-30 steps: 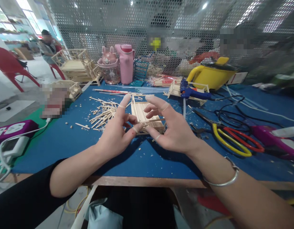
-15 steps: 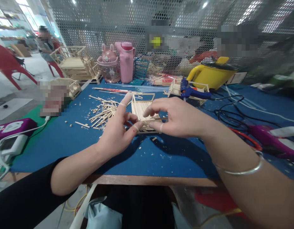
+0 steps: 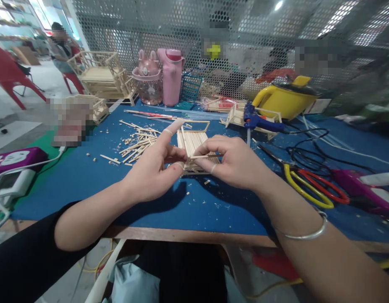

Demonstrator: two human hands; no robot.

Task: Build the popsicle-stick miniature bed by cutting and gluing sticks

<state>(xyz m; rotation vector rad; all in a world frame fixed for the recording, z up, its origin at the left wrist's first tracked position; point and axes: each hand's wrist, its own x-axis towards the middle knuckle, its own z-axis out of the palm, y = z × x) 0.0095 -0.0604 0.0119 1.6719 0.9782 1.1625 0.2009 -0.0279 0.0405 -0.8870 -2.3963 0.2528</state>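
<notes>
A small model built of wooden sticks [image 3: 196, 142] rests on the blue table, with a slatted floor and an upright frame at its far end. My left hand [image 3: 153, 170] is closed on its near left corner, thumb and fingers together and the forefinger stretched along the left side. Between the thumb and fingers of my right hand [image 3: 235, 162] is a thin wooden stick [image 3: 215, 156], lying across the near side of the model. Its left end is by my left fingertips; whether it touches the model there I cannot tell. Both hands wear pale finger covers.
Loose cut sticks [image 3: 142, 145] lie left of the model. To the right are scissors [image 3: 303, 185], a blue glue gun [image 3: 264, 123] and black cables. A pink bottle [image 3: 172, 80], a yellow pot [image 3: 287, 101] and a larger stick model [image 3: 101, 78] stand behind.
The view has shifted slightly. My right forearm has moved left, uncovering the scissors. My right fingers have closed in toward the stick and the model's near side.
</notes>
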